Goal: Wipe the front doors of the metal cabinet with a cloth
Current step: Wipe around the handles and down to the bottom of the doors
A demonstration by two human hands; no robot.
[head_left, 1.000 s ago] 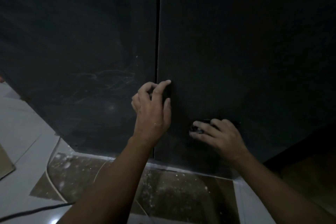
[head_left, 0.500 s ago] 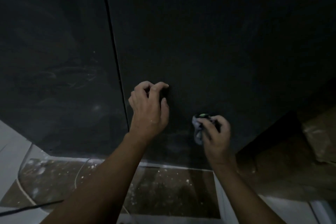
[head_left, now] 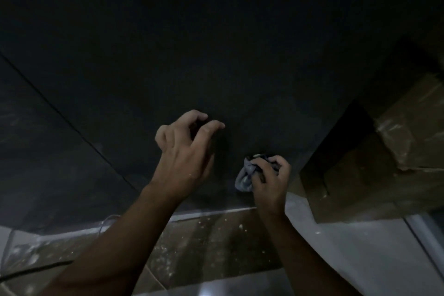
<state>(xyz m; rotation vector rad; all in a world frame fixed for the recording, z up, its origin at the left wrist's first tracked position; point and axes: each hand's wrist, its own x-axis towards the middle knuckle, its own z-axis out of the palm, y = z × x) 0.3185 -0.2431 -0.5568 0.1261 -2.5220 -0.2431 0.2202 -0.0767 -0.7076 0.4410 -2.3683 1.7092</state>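
Head view, in dim light, showed a person crouched close to the dark metal cabinet (head_left: 216,55), working low on the door to the right of the seam (head_left: 72,125). The right hand (head_left: 269,182) gripped a bunched grey cloth (head_left: 243,179), fingers curled round it, and held it against the panel just above the bottom edge, near the cabinet's right corner. The left hand (head_left: 185,151) sat higher on the same door, fingers arched and loosely spread with nothing in them; whether the tips touched the metal could not be told. The step in hand appeared to be wiping the lower right corner. The next move would likely call for steady pressure and a sweep of the cloth back along the bottom edge or upward, then across the seam to the neighbouring door (head_left: 36,151), which carried faint pale streaks. A cardboard box (head_left: 396,139) stood just beside the cabinet, and a cable (head_left: 31,269) lay on the speckled floor (head_left: 204,247).
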